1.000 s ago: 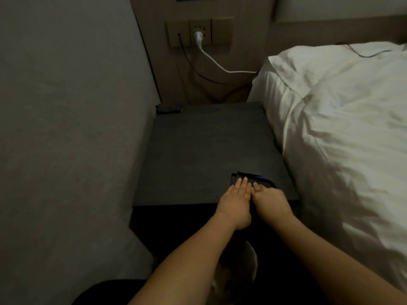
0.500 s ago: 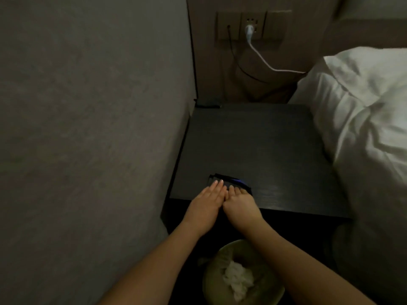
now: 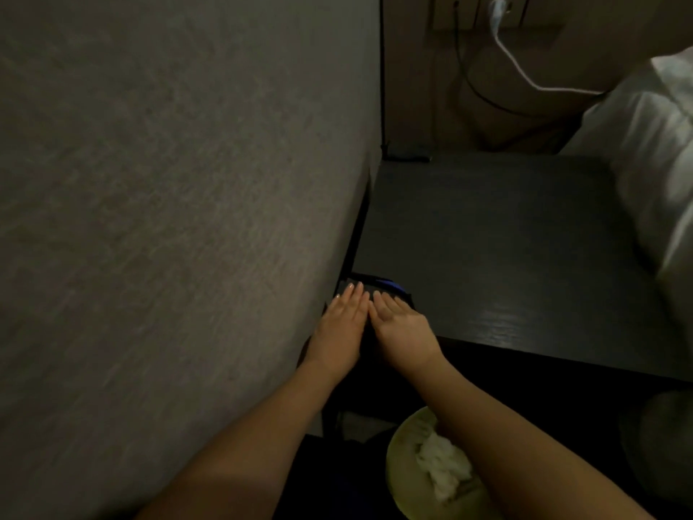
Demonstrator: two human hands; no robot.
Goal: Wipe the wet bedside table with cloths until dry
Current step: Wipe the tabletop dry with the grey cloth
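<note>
Both of your hands lie flat, side by side, at the near left corner of the bedside table [image 3: 506,238]. Your left hand [image 3: 339,326] has its fingers straight and together, pressing down on a dark cloth [image 3: 390,289]; your right hand [image 3: 403,326] lies the same way just beside it, fingers straight, index fingers nearly touching. Neither hand curls round anything.

Most of the cloth is hidden under your fingers. You see only a dark strip beyond the fingertips, with a thin blue edge on its right side. In this dim light the cloth barely stands apart from the dark tabletop, and its full outline cannot be made out.

Nearest to you, below your right forearm, a pale green bowl [image 3: 401,456] holds a crumpled white wad [image 3: 442,467]; your arm covers part of it and the bottom edge cuts it off.

The tabletop is dark with a faint wood grain that catches a soft sheen near the front edge. Whether it is wet cannot be told. Its left side runs close along a grey textured wall [image 3: 168,219]. White bedding [image 3: 652,144] presses against the right side and is cut off by the frame.

At the far back, a small dark object [image 3: 408,158] sits at the rear left corner, too dim to identify. Above it a wall socket panel [image 3: 468,11], cropped at the top, holds a white plug and cable [image 3: 525,75] running to the bed, with a black cable [image 3: 472,88] beside it.
</note>
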